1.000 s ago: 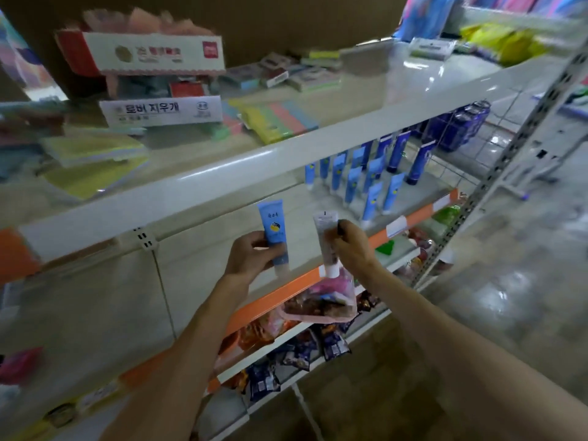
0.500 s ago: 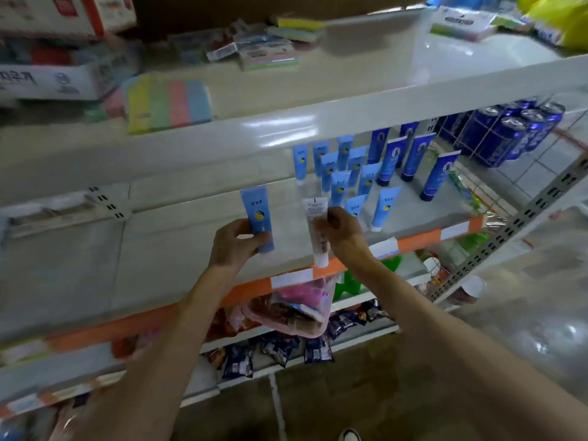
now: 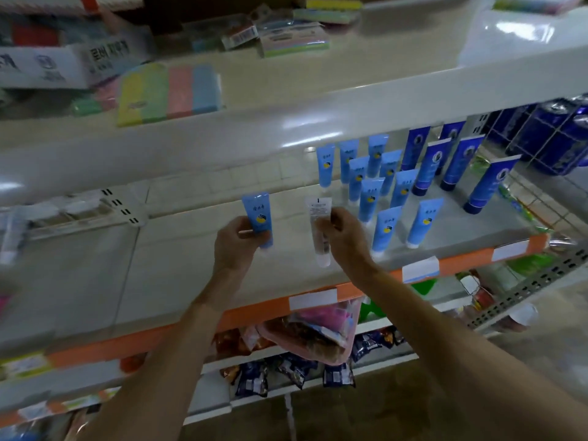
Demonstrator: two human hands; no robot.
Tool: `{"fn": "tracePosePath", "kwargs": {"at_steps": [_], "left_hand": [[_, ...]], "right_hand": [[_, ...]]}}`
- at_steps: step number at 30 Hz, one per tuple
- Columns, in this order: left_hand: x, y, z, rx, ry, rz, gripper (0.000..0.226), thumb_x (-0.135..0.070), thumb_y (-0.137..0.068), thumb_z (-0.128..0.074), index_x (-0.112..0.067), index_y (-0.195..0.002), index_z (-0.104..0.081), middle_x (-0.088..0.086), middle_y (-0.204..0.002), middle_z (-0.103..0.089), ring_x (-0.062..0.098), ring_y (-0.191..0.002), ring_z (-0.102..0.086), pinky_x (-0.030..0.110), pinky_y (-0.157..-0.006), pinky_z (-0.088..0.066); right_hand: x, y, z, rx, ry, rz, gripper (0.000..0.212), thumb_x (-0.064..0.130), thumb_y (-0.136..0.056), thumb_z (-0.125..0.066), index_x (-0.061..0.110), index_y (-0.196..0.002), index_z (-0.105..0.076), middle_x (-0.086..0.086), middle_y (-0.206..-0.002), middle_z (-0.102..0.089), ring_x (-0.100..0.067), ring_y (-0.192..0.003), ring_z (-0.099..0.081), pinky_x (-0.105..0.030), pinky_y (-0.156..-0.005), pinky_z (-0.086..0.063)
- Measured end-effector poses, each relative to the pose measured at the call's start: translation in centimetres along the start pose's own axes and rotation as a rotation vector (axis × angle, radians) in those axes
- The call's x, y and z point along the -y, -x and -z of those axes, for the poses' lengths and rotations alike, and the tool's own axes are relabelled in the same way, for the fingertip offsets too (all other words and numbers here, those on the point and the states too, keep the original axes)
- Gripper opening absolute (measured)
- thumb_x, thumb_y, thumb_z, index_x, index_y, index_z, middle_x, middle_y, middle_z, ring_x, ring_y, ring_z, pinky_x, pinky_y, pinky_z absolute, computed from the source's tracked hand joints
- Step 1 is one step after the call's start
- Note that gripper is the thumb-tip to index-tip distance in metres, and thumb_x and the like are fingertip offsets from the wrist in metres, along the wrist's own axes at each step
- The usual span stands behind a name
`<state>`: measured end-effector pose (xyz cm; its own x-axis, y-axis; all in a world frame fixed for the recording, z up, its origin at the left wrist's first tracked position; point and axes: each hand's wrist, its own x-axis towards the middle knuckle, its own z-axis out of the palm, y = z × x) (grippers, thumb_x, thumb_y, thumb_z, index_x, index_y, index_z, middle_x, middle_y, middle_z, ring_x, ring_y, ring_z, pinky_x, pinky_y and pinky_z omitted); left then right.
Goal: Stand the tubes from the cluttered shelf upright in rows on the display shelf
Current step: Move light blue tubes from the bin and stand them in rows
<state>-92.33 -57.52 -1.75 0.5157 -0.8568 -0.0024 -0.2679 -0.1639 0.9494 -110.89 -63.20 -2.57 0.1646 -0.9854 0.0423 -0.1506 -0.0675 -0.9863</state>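
My left hand (image 3: 237, 241) grips a light blue tube (image 3: 258, 218) with a yellow mark, held upright above the display shelf (image 3: 178, 268). A white tube (image 3: 319, 230), cap pointing down, is pinched in my right hand (image 3: 345, 232). Both tubes hang over the shelf's front part, left of the rows. Several light blue tubes (image 3: 370, 194) stand upright in rows on the shelf to the right. Behind and right of them stand several dark blue tubes (image 3: 461, 162).
The upper shelf (image 3: 318, 109) holds pastel sticky-note pads (image 3: 170, 92), boxes and packets. Dark blue cans (image 3: 556, 135) sit in a wire rack at far right. Snack bags (image 3: 305, 332) hang below the orange shelf edge (image 3: 248, 313). The display shelf's left half is bare.
The view has tilted and shifted right, bringing the tube rows nearer the centre. Both hands moved slightly forward over the shelf, still holding their tubes.
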Motion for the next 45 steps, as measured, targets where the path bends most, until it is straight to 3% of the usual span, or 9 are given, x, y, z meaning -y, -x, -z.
{"fn": "tracePosePath", "kwargs": {"at_steps": [5, 9, 14, 19, 24, 29, 36, 42, 45], "left_hand": [[2.1, -6.0, -2.7, -0.078, -0.102, -0.141, 0.02, -0.012, -0.074, -0.078, -0.016, -0.093, -0.072, -0.003, -0.087, -0.071, 0.012, -0.079, -0.065, 0.029, -0.071, -0.051], [4.5, -10.0, -4.9, -0.07, -0.074, -0.172, 0.019, -0.017, -0.07, -0.08, -0.02, -0.087, -0.072, -0.003, -0.078, -0.07, 0.014, -0.074, -0.064, 0.043, -0.078, -0.055], [5.1, -11.7, -8.1, -0.029, -0.028, -0.254, 0.018, -0.017, -0.069, -0.08, -0.023, -0.083, -0.071, -0.006, -0.076, -0.069, 0.014, -0.075, -0.067, 0.045, -0.076, -0.057], [4.5, -12.4, -9.7, -0.057, -0.015, -0.293, 0.019, -0.005, -0.073, -0.077, -0.016, -0.089, -0.071, 0.003, -0.085, -0.073, 0.016, -0.077, -0.069, 0.04, -0.071, -0.056], [3.9, -13.3, -9.9, -0.101, 0.03, -0.311, 0.022, -0.004, -0.076, -0.076, -0.017, -0.092, -0.069, 0.0, -0.088, -0.071, 0.016, -0.08, -0.069, 0.029, -0.066, -0.054], [4.7, -13.2, -10.3, -0.042, -0.024, -0.347, 0.023, -0.005, -0.078, -0.075, -0.011, -0.099, -0.071, 0.0, -0.092, -0.072, 0.011, -0.082, -0.069, 0.018, -0.065, -0.05], [4.8, -13.3, -10.4, -0.062, -0.027, -0.302, 0.021, -0.01, -0.077, -0.077, -0.011, -0.097, -0.07, -0.003, -0.089, -0.069, 0.008, -0.081, -0.066, 0.022, -0.066, -0.05], [5.0, -13.2, -10.1, -0.082, -0.028, -0.301, 0.024, -0.013, -0.076, -0.078, -0.011, -0.099, -0.071, 0.0, -0.092, -0.071, 0.008, -0.082, -0.067, 0.033, -0.072, -0.056], [5.0, -13.2, -10.0, -0.06, -0.027, -0.301, 0.019, -0.013, -0.077, -0.077, -0.012, -0.094, -0.069, -0.002, -0.09, -0.07, 0.01, -0.084, -0.067, 0.033, -0.072, -0.057]], "right_hand": [[-1.2, -4.9, -1.8, -0.11, -0.015, 0.08, 0.009, 0.019, -0.095, -0.051, 0.016, -0.102, -0.058, 0.004, -0.089, -0.064, -0.012, -0.078, -0.061, -0.024, -0.061, -0.051], [-3.3, -8.8, -2.4, -0.152, -0.038, 0.145, 0.015, 0.02, -0.093, -0.049, 0.015, -0.103, -0.059, -0.001, -0.086, -0.063, -0.018, -0.076, -0.058, -0.037, -0.066, -0.047], [-5.3, -11.0, -2.5, -0.188, -0.055, 0.162, 0.015, 0.02, -0.096, -0.05, 0.018, -0.108, -0.058, 0.0, -0.097, -0.065, -0.017, -0.088, -0.061, -0.033, -0.075, -0.049], [-5.8, -12.4, -2.2, -0.164, -0.136, 0.155, 0.009, 0.027, -0.093, -0.048, 0.031, -0.095, -0.055, 0.002, -0.094, -0.066, -0.02, -0.09, -0.064, -0.054, -0.081, -0.054], [-5.4, -13.5, -1.4, -0.18, -0.135, 0.199, 0.008, 0.019, -0.097, -0.049, 0.024, -0.096, -0.056, 0.007, -0.096, -0.066, -0.01, -0.094, -0.062, -0.039, -0.087, -0.053], [-6.6, -12.9, -1.2, -0.192, -0.107, 0.181, 0.018, 0.02, -0.097, -0.05, 0.032, -0.085, -0.054, 0.012, -0.091, -0.066, -0.004, -0.089, -0.062, -0.028, -0.078, -0.052], [-6.5, -12.5, -1.3, -0.207, -0.048, 0.15, 0.005, 0.02, -0.095, -0.051, 0.023, -0.096, -0.055, 0.005, -0.093, -0.065, -0.013, -0.092, -0.062, -0.044, -0.085, -0.055], [-6.3, -11.9, -1.5, -0.17, 0.082, 0.135, 0.02, 0.024, -0.091, -0.064, 0.023, -0.108, -0.054, 0.004, -0.103, -0.065, -0.015, -0.095, -0.063, -0.034, -0.081, -0.056], [-6.5, -11.6, -1.8, -0.151, 0.133, 0.119, 0.031, 0.03, -0.081, -0.075, 0.02, -0.105, -0.058, 0.006, -0.101, -0.06, -0.01, -0.091, -0.06, -0.018, -0.072, -0.048]]}}
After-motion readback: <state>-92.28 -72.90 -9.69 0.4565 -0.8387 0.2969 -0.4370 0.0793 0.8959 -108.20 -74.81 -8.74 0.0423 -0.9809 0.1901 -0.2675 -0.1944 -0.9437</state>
